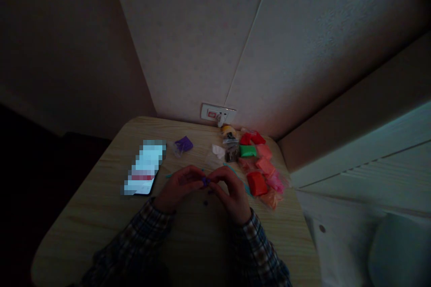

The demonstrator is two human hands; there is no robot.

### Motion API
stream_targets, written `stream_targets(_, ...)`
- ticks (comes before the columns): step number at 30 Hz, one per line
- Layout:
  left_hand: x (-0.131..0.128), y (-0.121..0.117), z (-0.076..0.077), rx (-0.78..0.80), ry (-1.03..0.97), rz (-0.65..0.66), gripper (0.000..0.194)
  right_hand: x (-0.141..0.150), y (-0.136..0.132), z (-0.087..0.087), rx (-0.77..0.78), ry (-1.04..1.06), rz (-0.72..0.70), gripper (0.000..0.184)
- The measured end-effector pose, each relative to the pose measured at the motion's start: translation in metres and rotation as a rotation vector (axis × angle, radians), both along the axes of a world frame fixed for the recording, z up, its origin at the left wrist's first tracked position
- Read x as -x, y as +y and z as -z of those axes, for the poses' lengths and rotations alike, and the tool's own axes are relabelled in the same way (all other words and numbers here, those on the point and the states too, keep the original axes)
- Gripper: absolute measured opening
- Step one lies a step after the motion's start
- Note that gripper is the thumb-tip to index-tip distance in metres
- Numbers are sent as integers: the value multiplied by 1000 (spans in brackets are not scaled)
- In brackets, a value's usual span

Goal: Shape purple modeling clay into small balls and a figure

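Note:
Over the middle of the table, my left hand (180,186) and my right hand (234,195) meet at the fingertips. Both pinch a small piece of purple clay (205,181) between thumb and fingers, and its shape is partly hidden. A small dark lump (205,203) lies on the wood just below my hands, with another dark bit close to my right thumb. Behind my left hand sits a purple clay packet (184,144) in clear wrapping. Thin turquoise strips (248,189) show beside my right hand.
A lit phone (144,168) lies at the left of the wooden table (90,206). Several clay packets crowd the right side, including green (248,150), red (257,184) and white (218,151) ones. A wall socket (217,113) with a plug is behind the table.

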State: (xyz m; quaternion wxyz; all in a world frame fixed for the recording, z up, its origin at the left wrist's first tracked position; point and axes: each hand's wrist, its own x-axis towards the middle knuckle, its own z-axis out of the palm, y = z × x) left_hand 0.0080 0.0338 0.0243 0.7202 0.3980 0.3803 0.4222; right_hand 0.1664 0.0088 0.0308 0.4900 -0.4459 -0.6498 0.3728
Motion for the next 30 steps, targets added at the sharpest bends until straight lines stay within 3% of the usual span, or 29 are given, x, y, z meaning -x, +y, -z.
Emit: stream_targets(30,0,0,4,25,-59,60,19,0,0,-2,-41,-31,-7,6)
